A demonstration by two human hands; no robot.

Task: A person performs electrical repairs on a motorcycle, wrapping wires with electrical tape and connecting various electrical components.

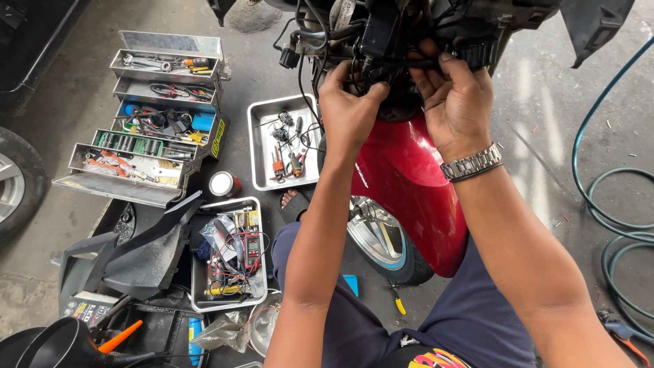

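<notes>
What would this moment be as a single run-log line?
left hand: on black wiring | right hand: gripping wiring | below: red fender

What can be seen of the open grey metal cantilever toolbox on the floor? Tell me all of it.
The open grey metal cantilever toolbox sits on the concrete floor, left of the shallow steel tray. Its stepped tiers are fanned out, showing wrenches on the top tier, cables and a blue item in the middle, and sockets and orange-handled pliers lower down. The metal looks scuffed. Neither hand touches it; both work at the wiring above the red fender.
</notes>
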